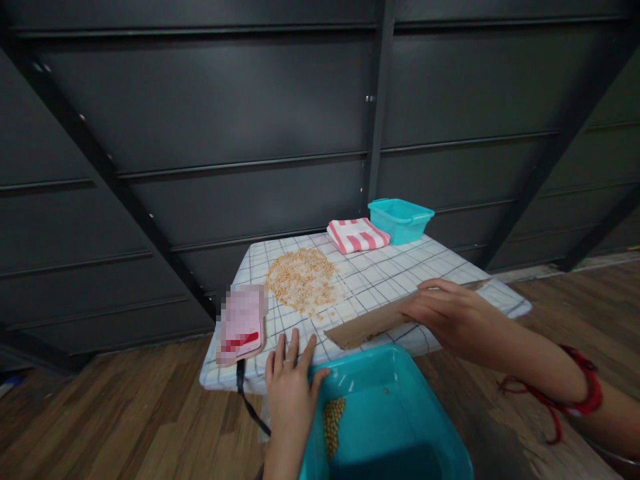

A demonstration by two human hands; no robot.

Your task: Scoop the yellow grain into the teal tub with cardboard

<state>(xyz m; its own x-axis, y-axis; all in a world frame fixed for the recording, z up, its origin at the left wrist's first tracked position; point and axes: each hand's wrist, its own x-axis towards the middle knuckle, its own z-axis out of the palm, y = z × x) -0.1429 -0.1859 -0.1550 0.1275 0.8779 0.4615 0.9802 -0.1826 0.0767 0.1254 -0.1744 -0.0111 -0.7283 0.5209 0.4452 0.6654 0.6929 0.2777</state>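
Note:
My left hand [291,373] lies with its fingers spread over the table's front edge. Its thumb rests on the rim of a teal plastic tub [400,393], which sits at that edge below me. A small heap of greenish-yellow beans or peas [333,423] fills the tub's left corner. My right hand [440,307] grips a long strip of brown cardboard [373,323] from above, and the strip lies on the tablecloth behind the tub. Farther back, a spread pile of yellow kernels mixed with white grains [303,281] covers the table's left part.
A folded pink-and-white striped towel [357,235] and a second teal tub [401,220] stand at the table's back. A pink phone-like item [243,323], partly pixelated, lies at the left edge with a black strap [245,397]. Dark metal panels [250,100] rise behind the checked tablecloth [370,273].

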